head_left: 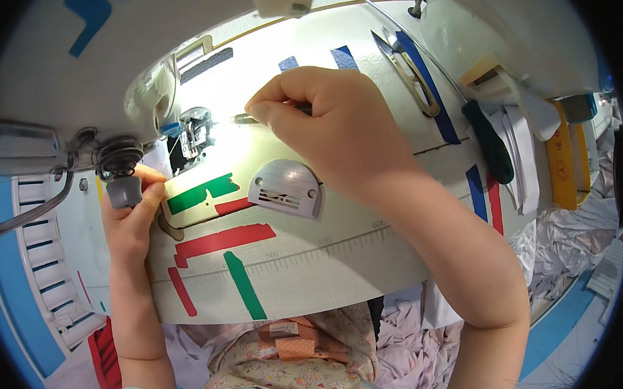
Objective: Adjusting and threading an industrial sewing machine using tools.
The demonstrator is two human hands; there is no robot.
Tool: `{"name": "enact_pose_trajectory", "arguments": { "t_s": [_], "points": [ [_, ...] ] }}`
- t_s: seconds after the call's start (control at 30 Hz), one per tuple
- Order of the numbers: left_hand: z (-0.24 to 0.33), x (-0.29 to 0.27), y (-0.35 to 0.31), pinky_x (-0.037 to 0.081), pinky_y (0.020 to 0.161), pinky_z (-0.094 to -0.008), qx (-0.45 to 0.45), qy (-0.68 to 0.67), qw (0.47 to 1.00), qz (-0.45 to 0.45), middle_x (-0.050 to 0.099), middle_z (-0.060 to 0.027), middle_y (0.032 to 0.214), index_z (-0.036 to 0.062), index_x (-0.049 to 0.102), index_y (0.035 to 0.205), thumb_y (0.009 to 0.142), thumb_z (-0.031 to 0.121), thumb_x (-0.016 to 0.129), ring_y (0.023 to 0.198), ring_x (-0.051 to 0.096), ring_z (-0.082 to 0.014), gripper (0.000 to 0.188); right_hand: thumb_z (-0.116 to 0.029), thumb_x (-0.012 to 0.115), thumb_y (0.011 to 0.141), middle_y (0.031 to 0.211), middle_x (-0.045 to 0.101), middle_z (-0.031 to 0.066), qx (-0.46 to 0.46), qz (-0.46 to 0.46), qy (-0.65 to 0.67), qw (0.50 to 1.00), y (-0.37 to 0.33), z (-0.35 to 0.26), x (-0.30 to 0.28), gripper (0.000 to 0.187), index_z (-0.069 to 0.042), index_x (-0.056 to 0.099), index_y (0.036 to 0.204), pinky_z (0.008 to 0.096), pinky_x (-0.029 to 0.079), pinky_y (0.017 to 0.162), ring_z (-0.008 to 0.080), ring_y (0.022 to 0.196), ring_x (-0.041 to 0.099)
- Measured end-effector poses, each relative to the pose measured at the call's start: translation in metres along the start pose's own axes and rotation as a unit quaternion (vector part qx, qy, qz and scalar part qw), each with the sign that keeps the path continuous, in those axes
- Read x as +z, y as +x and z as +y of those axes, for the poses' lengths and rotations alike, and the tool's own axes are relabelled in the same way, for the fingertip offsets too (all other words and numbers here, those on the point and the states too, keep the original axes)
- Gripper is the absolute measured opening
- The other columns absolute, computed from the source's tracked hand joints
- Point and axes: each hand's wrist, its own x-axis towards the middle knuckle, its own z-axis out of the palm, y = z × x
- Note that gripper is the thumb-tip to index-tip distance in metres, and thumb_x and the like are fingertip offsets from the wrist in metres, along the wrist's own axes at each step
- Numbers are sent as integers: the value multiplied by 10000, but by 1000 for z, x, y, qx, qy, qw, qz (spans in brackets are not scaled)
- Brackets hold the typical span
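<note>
My right hand (321,116) is closed in a pinch on a slim pointed tool (238,119), its exact kind unclear. The tip points left at the opened needle area (197,133) of a sewing machine, under a bright lamp glare. At the left end of the machine bed, my left hand (131,221) has thumb and forefinger pressed together. A grey knob hides part of it, and I cannot see what it grips. Between my arms a loose silver needle plate (283,185) lies flat on the bed.
Thread snips (411,76) and a green-handled screwdriver (488,143) lie right of my right hand. Farther right stand a yellow box (563,156) and white papers (517,159). The machine head (151,97) overhangs the left. Coloured tape strips (226,241) mark the table.
</note>
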Motion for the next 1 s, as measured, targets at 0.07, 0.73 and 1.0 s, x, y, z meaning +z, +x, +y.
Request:
{"name": "enact_pose_trajectory", "arguments": {
  "t_s": [0.07, 0.73, 1.0],
  "points": [
    [1, 0, 0, 372, 606, -180, -2, 3, 1000, 2, 561, 8, 781, 7, 616, 876, 846, 13, 585, 681, 487, -45, 44, -160, 627, 819, 639, 604, 57, -21, 21, -27, 999, 1, 3, 5, 176, -6, 685, 880, 255, 411, 547, 77, 582, 520],
    [-1, -6, 0, 370, 604, -160, -19, -38, 998, -51, 561, 38, 778, 14, 587, 919, 854, -13, 558, 692, 488, -12, 76, 5, 637, 731, 672, 604, 60, -152, 29, -48, 987, -23, -10, 0, 89, -9, 670, 813, 257, 415, 514, 136, 575, 556],
    [-2, 0, 3, 345, 556, -172, -19, -4, 999, -29, 516, 62, 709, 29, 595, 828, 837, 12, 590, 626, 431, -5, 19, 27, 652, 675, 589, 499, 54, -287, 61, -189, 937, -30, -11, 17, 175, -44, 673, 833, 293, 383, 465, 169, 516, 492]
  ]
}}
